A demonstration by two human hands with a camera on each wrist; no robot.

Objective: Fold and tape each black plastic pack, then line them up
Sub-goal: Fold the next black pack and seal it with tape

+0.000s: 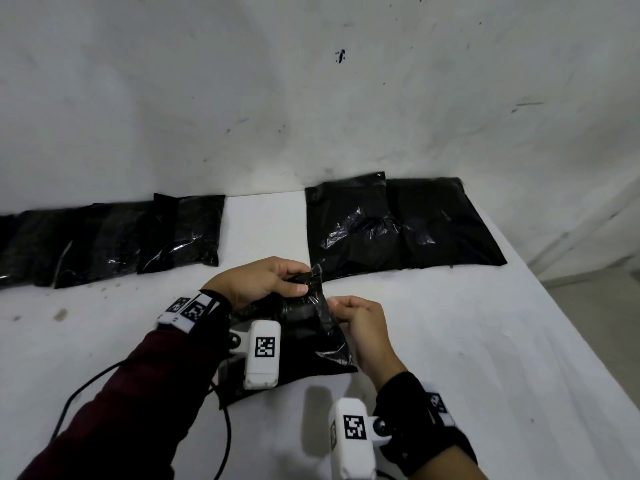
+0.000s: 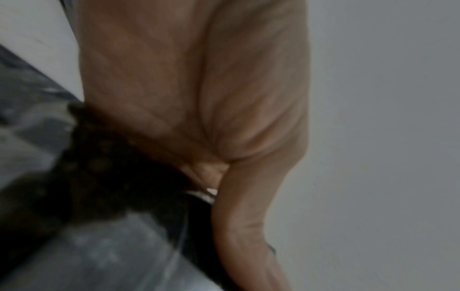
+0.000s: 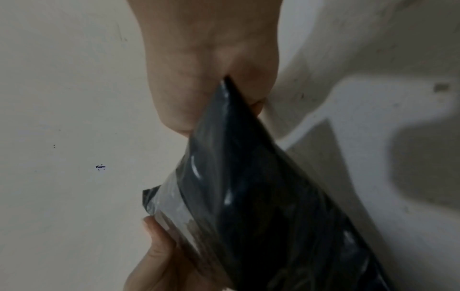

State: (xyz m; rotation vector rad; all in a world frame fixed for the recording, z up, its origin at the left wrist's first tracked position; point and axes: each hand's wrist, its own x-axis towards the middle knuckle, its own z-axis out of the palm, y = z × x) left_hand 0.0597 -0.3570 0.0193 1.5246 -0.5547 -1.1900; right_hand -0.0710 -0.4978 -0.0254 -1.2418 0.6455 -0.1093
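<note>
1. The black plastic pack (image 1: 304,327) being worked on lies near the front of the white table (image 1: 450,341), its lower part flat on the surface and its upper flap lifted up between the two hands.
2. The left hand (image 1: 258,280) reaches in from the left, fingers curled over the top corner of the flap and thumb pressed against it from the front, pinching the plastic.
3. The right hand (image 1: 363,327) comes in from below on the right, fingers bent in towards the thumb and nipping the flap's right edge lower down.
4. In the right wrist view the pack (image 3: 261,196) runs taut from the right hand (image 3: 211,69) above to the left hand's fingers (image 3: 159,246) below; a pale, clear strip crosses its end, but whether that is tape cannot be told.
5. The left wrist view is blurred: only the left hand (image 2: 194,88) and a dark mass below it can be made out, not the fingertips.
6. A row of folded packs (image 1: 104,237) lies at the back left, overlapping one another and cut off by the left edge.
7. A stack of flat packs (image 1: 398,223) lies at the back right, against the wall (image 1: 311,81).
8. The left wrist camera (image 1: 263,355) hides part of the pack's middle, and a black cable (image 1: 86,389) trails across the table beside the dark red sleeve (image 1: 138,403).
</note>
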